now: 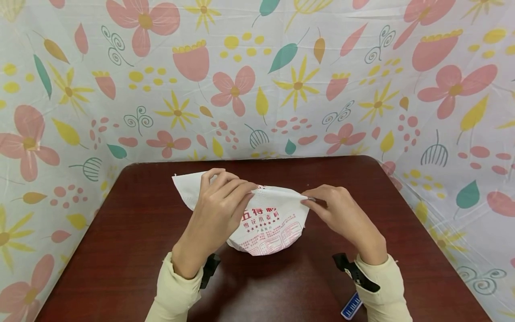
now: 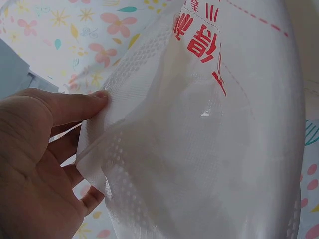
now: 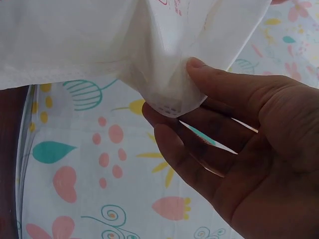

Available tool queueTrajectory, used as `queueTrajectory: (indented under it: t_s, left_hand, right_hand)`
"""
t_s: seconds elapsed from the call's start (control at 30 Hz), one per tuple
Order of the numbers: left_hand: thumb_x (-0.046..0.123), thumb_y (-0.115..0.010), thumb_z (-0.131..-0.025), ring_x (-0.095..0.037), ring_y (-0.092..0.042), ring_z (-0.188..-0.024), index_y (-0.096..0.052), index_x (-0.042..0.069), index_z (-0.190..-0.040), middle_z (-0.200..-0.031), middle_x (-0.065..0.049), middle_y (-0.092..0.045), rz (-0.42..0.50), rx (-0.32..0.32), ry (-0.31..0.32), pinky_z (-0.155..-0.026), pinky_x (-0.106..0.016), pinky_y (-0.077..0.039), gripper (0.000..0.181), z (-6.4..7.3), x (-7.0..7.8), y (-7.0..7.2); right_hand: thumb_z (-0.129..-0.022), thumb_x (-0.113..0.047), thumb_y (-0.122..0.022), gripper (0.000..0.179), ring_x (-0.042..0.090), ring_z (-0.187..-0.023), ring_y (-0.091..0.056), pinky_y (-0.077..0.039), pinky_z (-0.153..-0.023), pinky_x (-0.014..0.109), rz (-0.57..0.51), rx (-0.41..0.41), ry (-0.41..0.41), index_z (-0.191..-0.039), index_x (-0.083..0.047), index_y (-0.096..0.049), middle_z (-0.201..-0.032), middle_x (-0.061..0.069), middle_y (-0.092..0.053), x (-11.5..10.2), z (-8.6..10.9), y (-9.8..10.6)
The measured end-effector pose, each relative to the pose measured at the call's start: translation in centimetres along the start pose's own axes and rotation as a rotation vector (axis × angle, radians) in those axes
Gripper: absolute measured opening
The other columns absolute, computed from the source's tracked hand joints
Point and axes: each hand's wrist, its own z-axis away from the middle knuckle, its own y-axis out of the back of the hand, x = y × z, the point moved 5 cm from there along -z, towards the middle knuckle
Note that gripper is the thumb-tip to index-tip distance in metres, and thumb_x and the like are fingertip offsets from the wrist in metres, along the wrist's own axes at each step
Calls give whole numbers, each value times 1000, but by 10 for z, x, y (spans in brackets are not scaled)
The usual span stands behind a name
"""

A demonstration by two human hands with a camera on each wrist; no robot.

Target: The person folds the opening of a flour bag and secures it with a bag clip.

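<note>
A white flour bag (image 1: 265,228) with red Chinese print hangs tilted between both hands over the dark table. My left hand (image 1: 219,208) pinches its upper edge. In the left wrist view the thumb (image 2: 94,102) presses the sheer woven plastic (image 2: 199,149) against the fingers behind. On the other side, my right hand (image 1: 342,212) pinches a corner of the bag. The right wrist view shows that gathered corner (image 3: 169,99) between thumb and fingers. The bag's far side and whatever is inside are hidden.
The reddish-brown table (image 1: 120,250) has rounded back corners. A flower-printed cloth (image 1: 257,80) hangs behind and around it. A small blue object with white marks (image 1: 351,307) lies near the front, partly behind the right sleeve (image 1: 382,290).
</note>
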Motion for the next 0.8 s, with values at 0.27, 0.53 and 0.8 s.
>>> queueTrajectory:
  t_s: [0.27,0.53,0.8]
  left_hand:
    - [6,-73,-93,-20,-61,-91,-78,8,-103,-96,-1,-76,2,1,0,-102,-50,-39,12,0,0,0]
    - [5,-72,-93,-20,-61,-91,-78,8,-104,-97,-1,-75,8,-7,6,-103,-50,-39,13,1,0,0]
    - [5,-70,-95,-20,-61,-91,-77,8,-105,-96,-1,-75,9,-26,23,-105,-49,-38,13,2,-1,-1]
  right_hand:
    - [-92,-6,-75,12,10,-84,-68,-58,-72,37,23,6,36,-102,-10,-80,-97,0,-77,1,1,3]
    - [-92,-6,-75,12,8,-80,-68,-57,-70,35,53,0,44,-101,-12,-81,-94,-3,-77,0,1,3]
    - [-93,-8,-74,12,10,-85,-67,-56,-72,36,20,-3,8,-103,-12,-79,-99,-1,-76,-1,2,4]
